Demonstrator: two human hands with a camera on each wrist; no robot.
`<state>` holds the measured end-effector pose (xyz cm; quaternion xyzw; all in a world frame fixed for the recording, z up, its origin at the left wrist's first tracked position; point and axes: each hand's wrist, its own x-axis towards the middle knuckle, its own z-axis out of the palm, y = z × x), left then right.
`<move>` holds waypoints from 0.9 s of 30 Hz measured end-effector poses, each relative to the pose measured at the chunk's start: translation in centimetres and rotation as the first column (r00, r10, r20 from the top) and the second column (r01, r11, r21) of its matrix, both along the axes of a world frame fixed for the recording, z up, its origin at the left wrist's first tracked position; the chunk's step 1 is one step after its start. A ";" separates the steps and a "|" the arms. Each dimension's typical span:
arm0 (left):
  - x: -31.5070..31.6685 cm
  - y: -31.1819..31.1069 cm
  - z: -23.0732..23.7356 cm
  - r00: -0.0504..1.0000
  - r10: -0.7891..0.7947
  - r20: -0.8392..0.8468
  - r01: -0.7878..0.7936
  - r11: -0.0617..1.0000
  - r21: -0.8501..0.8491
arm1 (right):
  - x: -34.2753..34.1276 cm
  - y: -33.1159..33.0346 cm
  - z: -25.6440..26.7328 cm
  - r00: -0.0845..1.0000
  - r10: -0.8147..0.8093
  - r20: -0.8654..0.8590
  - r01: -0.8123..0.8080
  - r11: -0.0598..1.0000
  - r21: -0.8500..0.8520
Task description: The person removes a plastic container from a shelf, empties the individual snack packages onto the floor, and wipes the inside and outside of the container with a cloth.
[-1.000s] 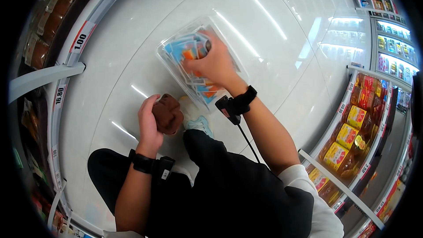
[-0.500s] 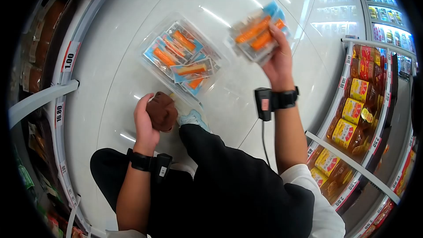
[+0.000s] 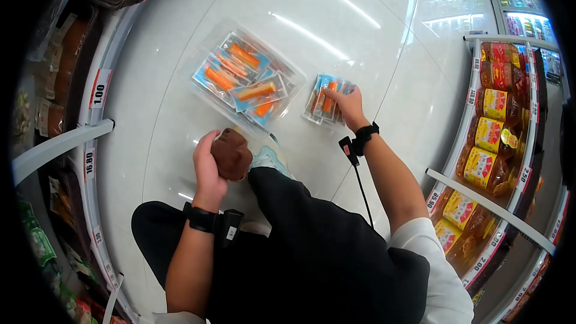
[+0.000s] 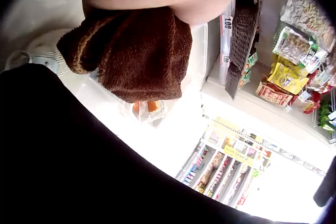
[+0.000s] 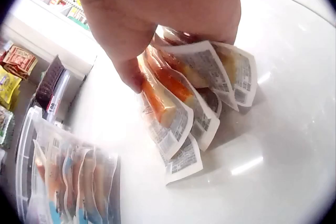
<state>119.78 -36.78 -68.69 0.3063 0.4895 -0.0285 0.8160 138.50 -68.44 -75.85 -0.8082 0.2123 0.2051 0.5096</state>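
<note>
Pinching a bunch of snack packets (image 3: pixel 324 99) between its thumb and fingers, the right hand (image 3: pixel 351 108) is bent and only a little open, low over the floor (image 3: pixel 252 0) at the centre right of the frame. If the full weight of the bunch rests on the floor, I cannot tell. The left hand (image 3: pixel 209 174), below the centre, holds a brown cloth (image 3: pixel 231 153); its fingers bend along the cloth's side, but the thumb is not clear to see.

The clear box (image 3: pixel 298 87) stands on the floor at the upper middle, with the cloth near its lower side and the bunch near its right side. By my judgement this is a middle stage: one part of the packets is out of the box, while another part lies inside, loosely and one over another.

Counting the things, there is one box, one cloth and one bunch outside. At least five packets show in the bunch in the right wrist view, and five orange sticks show inside the box in the head view; deeper ones may be hidden. On the rack at the right edge, at least five yellow labels (image 3: pixel 480 164) can be counted on the bottles
</note>
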 end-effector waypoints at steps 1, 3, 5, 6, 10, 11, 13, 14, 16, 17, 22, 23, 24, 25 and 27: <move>0.0 0.0 -0.2 1.000 0.001 0.003 -0.001 1.000 -0.001 | 0.1 -0.4 0.0 1.000 0.001 0.003 -0.001 1.000 -0.001; 0.1 0.2 -0.5 1.000 0.017 -0.026 -0.018 0.999 -0.033 | 0.5 -0.9 0.4 0.990 0.126 -0.067 -0.130 0.990 -0.046; -0.1 0.3 -0.7 1.000 0.023 -0.018 -0.024 0.999 -0.034 | 0.2 -0.9 0.8 0.991 0.133 -0.014 -0.133 0.976 -0.170; -0.1 0.4 -0.7 1.000 0.023 -0.013 -0.023 0.999 -0.033 | 0.2 -0.7 0.9 0.990 0.139 0.036 -0.123 0.950 -0.287; -0.3 0.2 -0.8 0.998 0.062 -0.001 -0.062 0.998 0.012 | 1.0 0.4 2.4 0.943 0.258 0.211 -0.041 0.719 -0.694; -0.4 0.3 -0.9 0.998 0.061 -0.015 -0.060 0.998 0.035 | 1.4 1.7 4.5 0.846 0.326 0.422 -0.041 0.829 -0.558; -0.5 0.6 -0.8 0.997 0.065 -0.032 -0.063 0.996 0.068 | 2.0 5.4 8.9 0.587 0.514 0.625 -0.268 0.852 -0.449; -0.6 0.5 -0.7 0.999 0.044 -0.032 -0.039 0.990 0.138 | 2.1 7.6 11.0 0.428 0.658 0.620 -0.435 0.751 -0.497; -0.7 0.5 -0.4 0.999 0.027 -0.039 -0.019 0.977 0.213 | 1.3 12.4 13.4 0.328 0.800 0.503 -0.760 0.540 -0.362; -0.8 0.4 -0.5 0.997 0.037 -0.073 -0.017 0.969 0.247 | 1.0 14.4 13.4 0.156 0.883 0.443 -0.801 0.376 -0.467; -1.4 0.6 -0.7 0.992 0.087 -0.091 -0.058 0.958 0.280 | 1.1 19.8 10.2 -0.206 0.974 -0.095 -0.753 -0.220 -0.620; -1.5 0.8 -0.7 0.993 0.090 -0.079 -0.064 0.956 0.285 | 1.4 20.3 10.0 -0.204 0.969 -0.137 -0.765 -0.246 -0.595; -1.6 1.0 -0.4 0.993 0.094 -0.067 -0.071 0.954 0.291 | 1.8 20.9 9.9 -0.205 0.962 -0.179 -0.777 -0.271 -0.569; -1.6 1.1 -0.1 0.992 0.108 -0.067 -0.084 0.953 0.292 | 2.2 21.0 10.0 -0.219 0.959 -0.177 -0.773 -0.281 -0.569; -1.6 1.3 0.5 0.990 0.116 -0.079 -0.086 0.948 0.307 | 3.6 20.4 10.2 -0.308 0.945 -0.113 -0.776 -0.318 -0.545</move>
